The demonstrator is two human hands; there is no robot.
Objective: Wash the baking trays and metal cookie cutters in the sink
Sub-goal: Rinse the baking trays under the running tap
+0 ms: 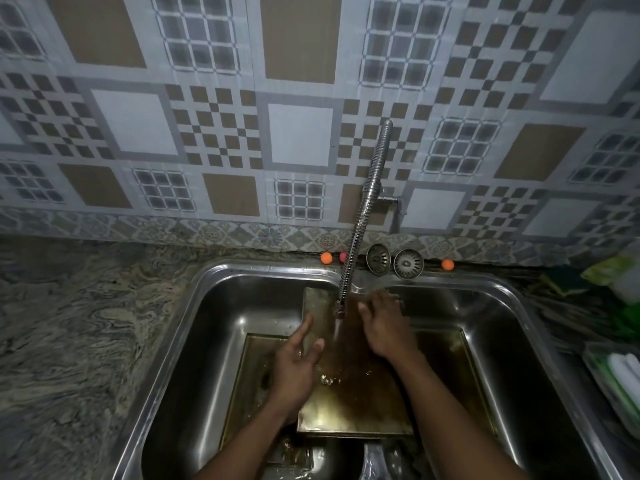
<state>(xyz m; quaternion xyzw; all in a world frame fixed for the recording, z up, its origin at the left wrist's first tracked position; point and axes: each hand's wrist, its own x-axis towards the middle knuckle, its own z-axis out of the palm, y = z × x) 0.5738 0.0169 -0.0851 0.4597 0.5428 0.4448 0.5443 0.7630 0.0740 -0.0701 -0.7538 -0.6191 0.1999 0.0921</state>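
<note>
Hands, fingers straight: left hand (pixel 298 362) touches baking tray (pixel 363 403) edge, right hand (pixel 384 323) flat on it.

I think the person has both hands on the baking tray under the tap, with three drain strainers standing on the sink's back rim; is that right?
Not quite: the head view shows two drain strainers, not three, on the sink at its back rim. The rest holds: the left hand and right hand both touch the baking tray under the tap.

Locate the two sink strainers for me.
Head view: the two sink strainers sit at the back rim of the sink, just right of the faucet hose and left of an orange ball.
</note>
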